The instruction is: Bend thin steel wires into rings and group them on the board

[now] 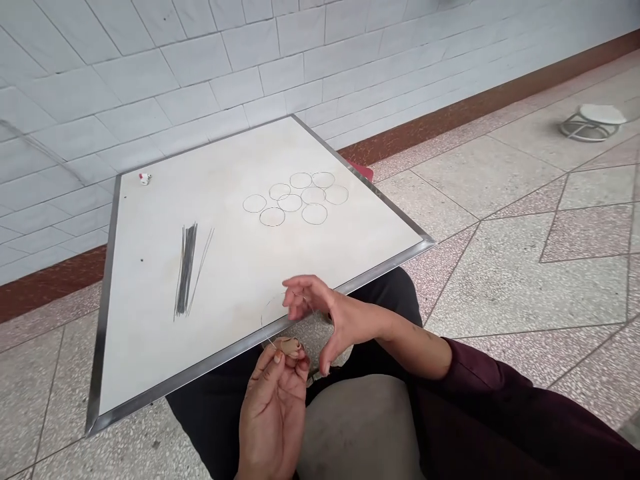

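My left hand (274, 407) is closed in a pinch on a thin wire (263, 328), which curves up over the table's near edge in a loop. A small tan piece (290, 345), its kind unclear, shows at the same fingers. My right hand (325, 313) is open beside the loop, its thumb well apart from the curved fingers. The far side of the wire passes behind or by those fingers; whether they touch it I cannot tell. On the white table (150, 360) lie several thin wire rings (273, 217), some overlapping, and a bundle of straight wires (187, 273).
A small white and red object (145, 179) lies near the table's far left corner. The table has a metal rim (200, 369) and stands close to a tiled wall (195, 93). A round white-topped stool (595, 121) stands on the floor at the far right.
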The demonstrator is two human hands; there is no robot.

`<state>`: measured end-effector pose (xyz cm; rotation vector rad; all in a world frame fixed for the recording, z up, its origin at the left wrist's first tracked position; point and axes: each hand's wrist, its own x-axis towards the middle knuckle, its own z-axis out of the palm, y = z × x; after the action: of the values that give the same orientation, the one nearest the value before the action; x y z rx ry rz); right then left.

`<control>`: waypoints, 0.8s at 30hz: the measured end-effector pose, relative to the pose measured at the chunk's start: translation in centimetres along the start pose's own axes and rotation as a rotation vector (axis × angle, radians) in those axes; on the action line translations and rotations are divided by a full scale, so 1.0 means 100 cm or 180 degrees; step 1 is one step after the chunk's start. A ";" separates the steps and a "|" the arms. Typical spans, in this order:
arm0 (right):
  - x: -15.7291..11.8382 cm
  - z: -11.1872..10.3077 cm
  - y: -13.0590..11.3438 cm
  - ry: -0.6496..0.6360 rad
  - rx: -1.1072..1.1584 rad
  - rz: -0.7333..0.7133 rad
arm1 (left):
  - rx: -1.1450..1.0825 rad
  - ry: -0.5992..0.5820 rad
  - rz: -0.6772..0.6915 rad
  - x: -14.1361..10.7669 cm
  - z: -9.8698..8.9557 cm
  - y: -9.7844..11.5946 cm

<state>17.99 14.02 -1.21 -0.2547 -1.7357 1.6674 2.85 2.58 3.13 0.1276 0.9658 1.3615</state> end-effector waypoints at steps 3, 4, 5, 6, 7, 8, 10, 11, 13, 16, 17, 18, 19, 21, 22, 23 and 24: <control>0.000 0.011 0.008 0.0362 0.0499 0.0356 | -0.0154 0.0097 0.0227 0.000 0.000 -0.001; 0.001 0.015 0.009 0.0525 0.0741 0.0406 | -0.0174 0.0126 0.0299 0.000 0.001 0.000; 0.002 0.019 0.009 0.0648 0.0964 0.0449 | -0.0183 0.0154 0.0364 0.001 0.001 0.000; 0.003 0.023 0.009 0.0712 0.1154 0.0491 | -0.0186 0.0173 0.0415 0.001 0.002 0.000; 0.004 0.026 0.009 0.0697 0.1306 0.0543 | -0.0186 0.0166 0.0447 0.001 0.002 0.000; 0.005 0.030 0.008 0.0623 0.1426 0.0594 | -0.0182 0.0129 0.0458 0.001 0.003 0.000; 0.006 0.037 0.007 0.0465 0.1639 0.0655 | -0.0163 0.0013 0.0468 0.002 0.003 0.000; 0.006 0.041 0.007 0.0430 0.1733 0.0668 | -0.0137 -0.0029 0.0476 0.003 0.002 0.000; 0.007 0.046 0.008 0.0467 0.1844 0.0674 | -0.0055 -0.0020 0.0482 0.004 0.002 -0.001; 0.008 0.052 0.011 0.0651 0.1838 0.0707 | 0.0027 0.0107 0.0458 0.005 0.000 -0.002; 0.008 0.052 0.013 0.0718 0.1832 0.0724 | 0.0022 0.0125 0.0448 0.006 0.000 -0.003; 0.009 0.053 0.014 0.0773 0.1838 0.0744 | 0.0009 0.0131 0.0443 0.006 -0.001 -0.003; 0.009 0.053 0.014 0.0819 0.1846 0.0762 | -0.0007 0.0138 0.0439 0.007 -0.001 -0.003; 0.010 0.053 0.015 0.0882 0.1848 0.0766 | -0.0041 0.0151 0.0427 0.008 -0.001 -0.002; 0.010 0.053 0.015 0.0901 0.1840 0.0749 | -0.0063 0.0151 0.0415 0.008 -0.001 -0.002; 0.010 0.053 0.014 0.0922 0.1817 0.0716 | -0.0091 0.0146 0.0404 0.009 0.000 -0.001; 0.010 0.053 0.014 0.0953 0.1770 0.0671 | -0.0124 0.0132 0.0382 0.009 0.000 -0.001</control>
<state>13.63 10.59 -1.72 -0.4085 -1.0060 2.0674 2.82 3.36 2.62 0.1299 0.9784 1.4976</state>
